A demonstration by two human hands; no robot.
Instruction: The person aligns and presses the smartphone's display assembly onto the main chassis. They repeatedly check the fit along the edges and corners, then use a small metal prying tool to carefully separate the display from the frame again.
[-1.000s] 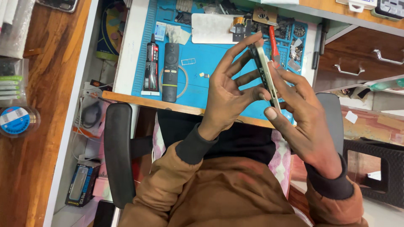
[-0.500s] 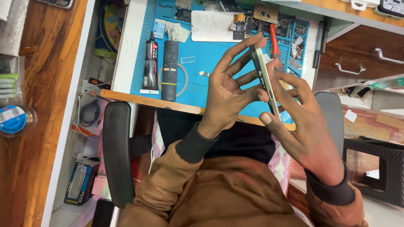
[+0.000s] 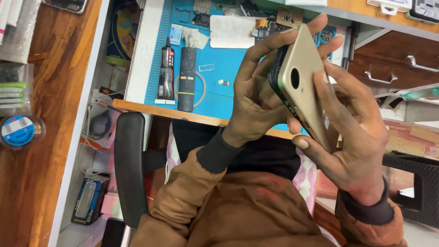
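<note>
So the phone (image 3: 305,77) sits right of centre in the upper half of the frame, gold back facing the camera with a round camera hole near its upper end, tilted so its length runs from upper left down to lower right. A dark edge shows along its left side, looks like the front half, but I can't tell if the two parts are split or just seated.

Left hand (image 3: 256,98) comes up from the middle of the frame, fingers curled around the phone's left edge and top, index finger stretched along the upper edge. Right hand (image 3: 354,137) is at the right, fingers spread open across the gold back, thumb pressed against the lower edge. Both hands have hold of the phone, neither is fully closed.

Behind the hands, top centre, there's a blue mat (image 3: 215,91) on a white desk. On it: a black remote (image 3: 186,77) standing lengthwise, a glue tube (image 3: 166,73) just left of it, a grey plate (image 3: 232,31) near the top, and some small parts scattered about. A wooden drawer (image 3: 393,64) with metal handles is upper right. A black chair arm (image 3: 129,164) is lower left, and a tape roll (image 3: 18,130) lies on the wooden surface at the far left.
</note>
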